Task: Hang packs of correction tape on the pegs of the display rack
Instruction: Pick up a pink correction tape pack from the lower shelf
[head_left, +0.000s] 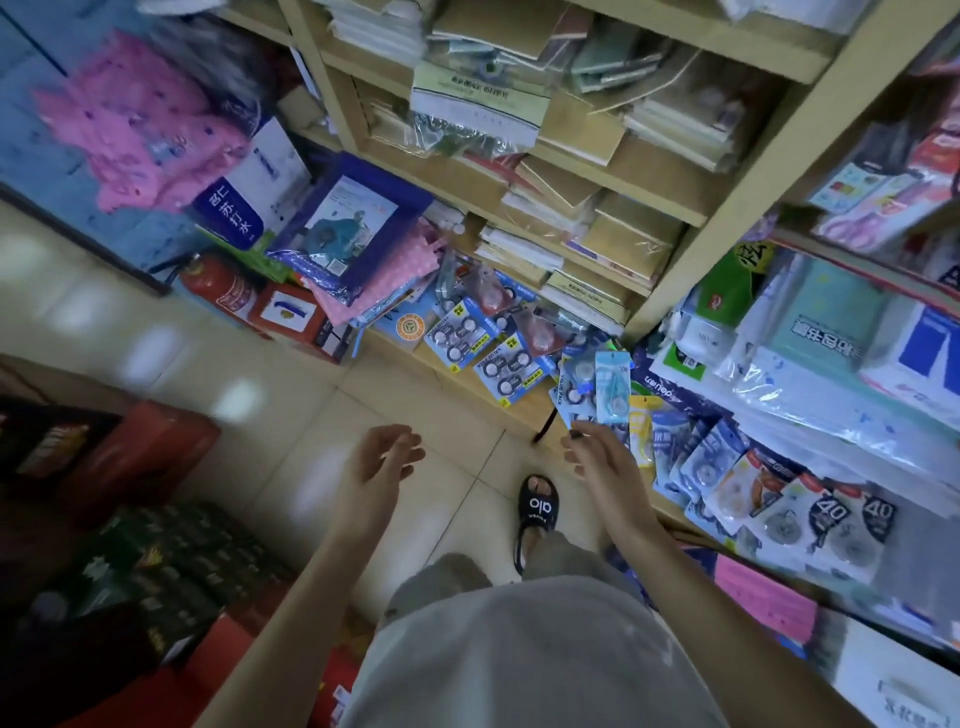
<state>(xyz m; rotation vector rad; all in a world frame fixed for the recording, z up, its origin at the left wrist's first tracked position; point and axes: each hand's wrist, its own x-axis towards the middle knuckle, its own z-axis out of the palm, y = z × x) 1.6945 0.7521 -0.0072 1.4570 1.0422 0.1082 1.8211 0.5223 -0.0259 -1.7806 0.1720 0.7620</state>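
My right hand (602, 457) reaches to the low shelf edge, and its fingertips pinch the bottom of a light-blue correction tape pack (614, 387) that stands upright. A blue value pack (569, 395) sits right behind it; whether my fingers also hold it is unclear. Over the tiled floor, my left hand (382, 462) hovers with relaxed fingers and holds nothing. Several more correction tape packs (696, 457) hang in an overlapping row to the right of my right hand. A short black peg (543, 427) juts out just left of my right fingers.
Loose blue value packs (501, 371) lie on the bottom wooden shelf (467, 384). Stacked notebooks fill the shelves above. A red fire extinguisher (221, 286) and boxes stand at the left. My sandalled foot (537, 506) is on the floor below the shelf.
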